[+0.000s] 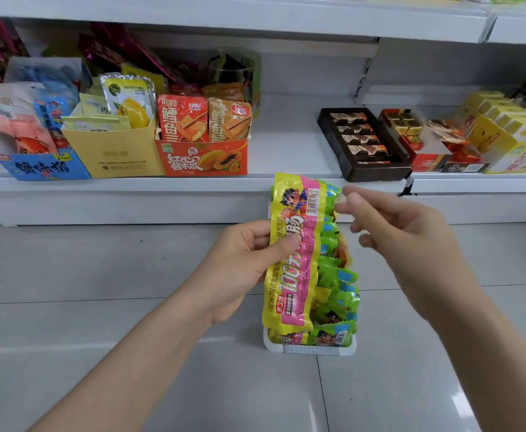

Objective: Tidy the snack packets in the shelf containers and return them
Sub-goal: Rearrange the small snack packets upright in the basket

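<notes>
L hand lifts a packet clear, R hand hovers ready.

L hand [243, 260] has its grip closed on the yellow-pink snack packet [296, 251], thumb across the front, held upright over the white container [311, 349] on the floor, prob. to free room for straightening the green packets [338, 275] inside. R hand [392, 222] just beside, fingers loose, grip open, holding nothing. Gap on the shelf [286, 135] btw the orange box [204, 159] and dark tray [364, 145] looks like the return spot.

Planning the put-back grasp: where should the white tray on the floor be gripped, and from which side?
Grip the white tray by its two long side rims, coming from above with both hands. It lies lengthwise away from the person, heaped with green packets, so a level two-sided lift should keep them in.
</notes>
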